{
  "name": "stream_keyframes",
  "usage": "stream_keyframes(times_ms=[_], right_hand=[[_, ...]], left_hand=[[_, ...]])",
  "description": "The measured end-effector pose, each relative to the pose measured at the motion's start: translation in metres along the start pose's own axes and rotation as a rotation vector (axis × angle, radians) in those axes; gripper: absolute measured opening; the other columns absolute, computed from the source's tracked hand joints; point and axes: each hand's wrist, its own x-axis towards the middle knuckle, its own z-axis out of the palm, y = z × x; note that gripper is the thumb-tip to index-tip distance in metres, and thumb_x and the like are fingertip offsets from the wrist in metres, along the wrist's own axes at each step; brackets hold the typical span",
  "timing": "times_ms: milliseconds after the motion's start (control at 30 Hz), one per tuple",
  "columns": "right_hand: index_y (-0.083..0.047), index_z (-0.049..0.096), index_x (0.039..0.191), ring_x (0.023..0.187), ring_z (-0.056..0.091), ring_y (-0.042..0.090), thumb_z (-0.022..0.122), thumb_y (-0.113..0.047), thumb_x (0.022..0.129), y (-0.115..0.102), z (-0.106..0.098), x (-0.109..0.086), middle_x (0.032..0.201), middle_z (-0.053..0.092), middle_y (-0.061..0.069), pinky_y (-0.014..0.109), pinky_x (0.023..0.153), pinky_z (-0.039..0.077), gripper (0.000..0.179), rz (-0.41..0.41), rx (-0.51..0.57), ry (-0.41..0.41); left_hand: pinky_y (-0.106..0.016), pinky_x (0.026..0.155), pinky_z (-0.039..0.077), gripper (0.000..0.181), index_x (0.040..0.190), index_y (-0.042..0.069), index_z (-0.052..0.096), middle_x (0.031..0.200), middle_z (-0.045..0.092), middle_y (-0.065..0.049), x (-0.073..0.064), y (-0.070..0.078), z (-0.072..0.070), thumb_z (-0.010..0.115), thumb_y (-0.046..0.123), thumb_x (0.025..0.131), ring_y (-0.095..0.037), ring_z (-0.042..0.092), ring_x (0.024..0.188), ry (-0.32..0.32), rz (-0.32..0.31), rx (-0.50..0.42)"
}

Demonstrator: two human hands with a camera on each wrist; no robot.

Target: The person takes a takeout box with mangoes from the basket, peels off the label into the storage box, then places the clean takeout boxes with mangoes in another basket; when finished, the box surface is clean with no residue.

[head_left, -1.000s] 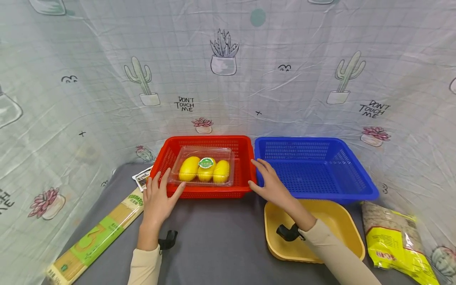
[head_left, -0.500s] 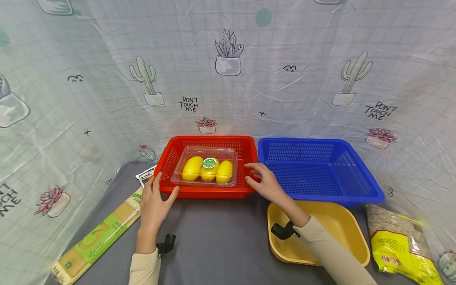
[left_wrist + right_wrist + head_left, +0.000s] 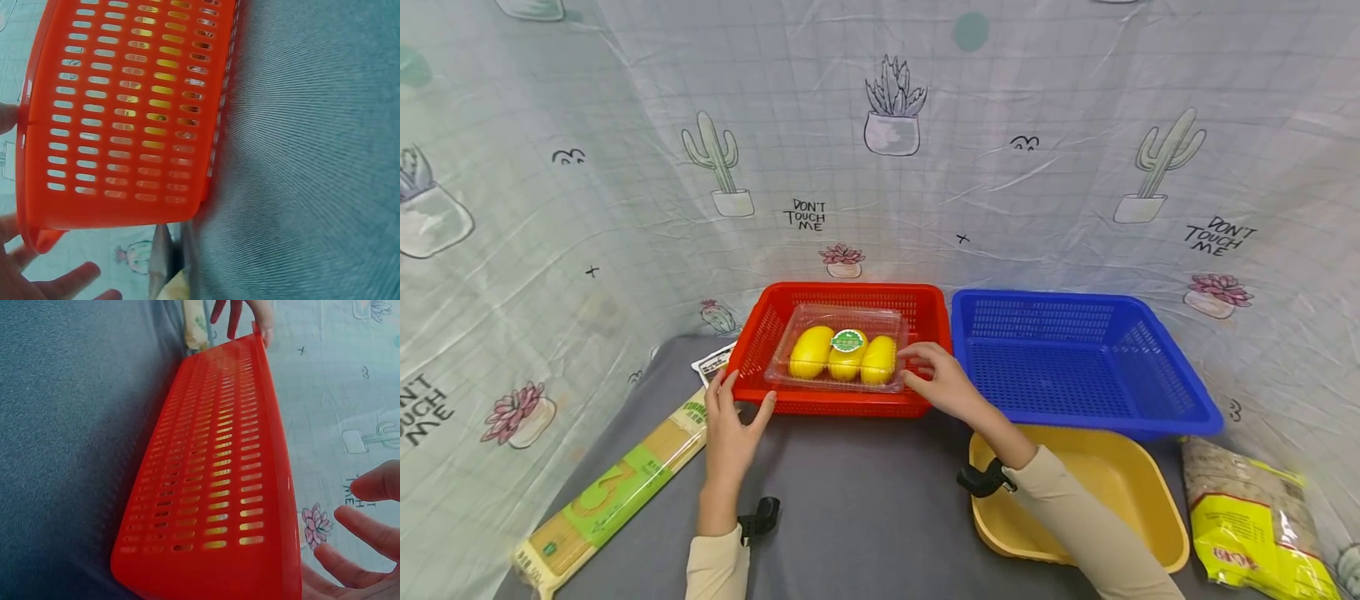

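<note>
A red basket (image 3: pixel 850 406) holds a clear plastic box (image 3: pixel 850 317) with yellow fruits (image 3: pixel 811 353) and a round green-and-white label inside it. At the basket's near left corner is my left hand (image 3: pixel 730 437), thumb and fingers spread; in the left wrist view its fingers lie around the red rim, and contact is hard to tell. My right hand (image 3: pixel 942 385) reaches over the basket's right side, its slightly bent fingertips at the box's right edge. Whether they touch the box cannot be seen. The right wrist view shows the right fingers (image 3: pixel 369 534) spread above the red rim.
A blue basket (image 3: pixel 1138 421) stands right of the red one, with a yellow tray (image 3: pixel 1150 500) in front, partly under my right forearm. A yellow-labelled bag (image 3: pixel 1251 517) lies far right. Left are a long green-banded packet (image 3: pixel 617 492) and a white packet (image 3: pixel 711 360).
My right hand has moved left, from the red basket's right rim to the clear box's right edge. The left hand has lowered slightly toward the near left corner. The view has shifted a little.
</note>
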Motion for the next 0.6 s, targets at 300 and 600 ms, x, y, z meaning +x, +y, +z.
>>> stream_keyframes(times_ms=[300,600], right_hand=[[0.004,0.064,0.120,0.121,0.051,0.039,0.061,-0.008,0.092,0.001,0.010,0.006,0.132,0.051,0.021,0.052,0.097,0.047,0.031,0.041,-0.009,-0.025],[0.003,0.066,0.117,0.117,0.053,0.040,0.061,-0.009,0.090,0.003,0.018,0.017,0.129,0.053,0.022,0.048,0.091,0.052,0.031,0.063,-0.085,-0.011]], left_hand=[[-0.057,0.102,0.039,0.069,0.140,0.005,0.045,0.155,0.027,-0.011,0.000,-0.003,0.001,0.076,0.033,0.085,-0.036,0.041,0.130,0.031,-0.042,-0.086],[-0.061,0.106,0.032,0.069,0.139,0.007,0.048,0.153,0.027,-0.017,0.000,-0.004,0.000,0.076,0.035,0.084,-0.039,0.035,0.135,0.018,-0.097,-0.128]])
